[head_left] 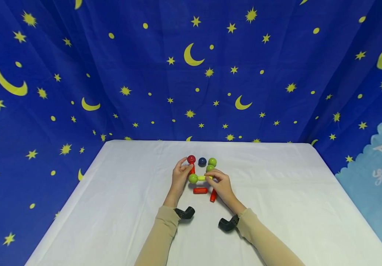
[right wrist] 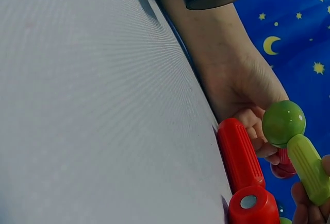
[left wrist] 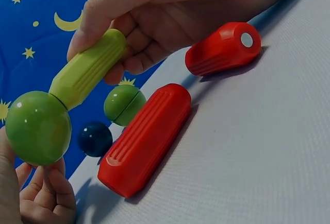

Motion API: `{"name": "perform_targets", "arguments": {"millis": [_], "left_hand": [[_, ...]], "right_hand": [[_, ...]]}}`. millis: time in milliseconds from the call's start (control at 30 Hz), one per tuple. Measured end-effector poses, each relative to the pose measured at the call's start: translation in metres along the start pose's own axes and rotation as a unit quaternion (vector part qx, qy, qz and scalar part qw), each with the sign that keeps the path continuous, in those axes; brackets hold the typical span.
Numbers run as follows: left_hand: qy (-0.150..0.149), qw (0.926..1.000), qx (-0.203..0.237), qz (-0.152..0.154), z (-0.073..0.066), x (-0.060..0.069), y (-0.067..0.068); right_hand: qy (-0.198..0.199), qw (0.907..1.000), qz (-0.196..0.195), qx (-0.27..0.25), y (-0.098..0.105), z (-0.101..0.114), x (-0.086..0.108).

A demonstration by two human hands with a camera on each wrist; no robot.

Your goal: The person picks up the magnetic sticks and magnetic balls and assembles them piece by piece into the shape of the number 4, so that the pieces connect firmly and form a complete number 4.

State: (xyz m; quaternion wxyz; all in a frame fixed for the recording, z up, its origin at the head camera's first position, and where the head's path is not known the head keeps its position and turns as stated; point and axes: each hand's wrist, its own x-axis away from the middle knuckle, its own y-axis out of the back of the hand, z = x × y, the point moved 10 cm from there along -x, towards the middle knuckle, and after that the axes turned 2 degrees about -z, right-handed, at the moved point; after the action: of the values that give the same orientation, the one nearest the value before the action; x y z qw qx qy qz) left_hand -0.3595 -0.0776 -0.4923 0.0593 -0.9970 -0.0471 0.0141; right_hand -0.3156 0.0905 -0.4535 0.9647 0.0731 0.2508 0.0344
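My left hand (head_left: 178,179) pinches a red rod (head_left: 192,170) with a red ball (head_left: 191,159) at its far end and a green ball (head_left: 193,178) at its near end. Joined to that green ball is a yellow-green rod (left wrist: 86,70), which my right hand (left wrist: 154,18) pinches between thumb and fingers at its other end. In the right wrist view the left hand (right wrist: 245,85) is behind the green ball (right wrist: 284,124), and the right fingertips (right wrist: 309,203) touch the yellow-green rod (right wrist: 309,168).
A dark blue ball (head_left: 202,162) and two green balls, one at the back (head_left: 212,162) and one nearer (head_left: 210,168), stand beyond the hands. Two red rods, one lying crosswise (head_left: 200,190) and one beside the right hand (head_left: 213,195), lie on the white tablecloth (head_left: 128,184).
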Motion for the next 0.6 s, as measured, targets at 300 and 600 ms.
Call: {"name": "perform_targets", "arguments": {"millis": [300, 600], "left_hand": [[0.001, 0.9998, 0.008, -0.017, 0.015, -0.011, 0.004], [-0.002, 0.9982, -0.038, -0.046, 0.029, -0.019, 0.008]], "right_hand": [[-0.016, 0.9998, 0.01, -0.007, -0.002, -0.002, 0.0], [-0.015, 0.9995, 0.026, -0.007, -0.005, -0.004, 0.0]]}}
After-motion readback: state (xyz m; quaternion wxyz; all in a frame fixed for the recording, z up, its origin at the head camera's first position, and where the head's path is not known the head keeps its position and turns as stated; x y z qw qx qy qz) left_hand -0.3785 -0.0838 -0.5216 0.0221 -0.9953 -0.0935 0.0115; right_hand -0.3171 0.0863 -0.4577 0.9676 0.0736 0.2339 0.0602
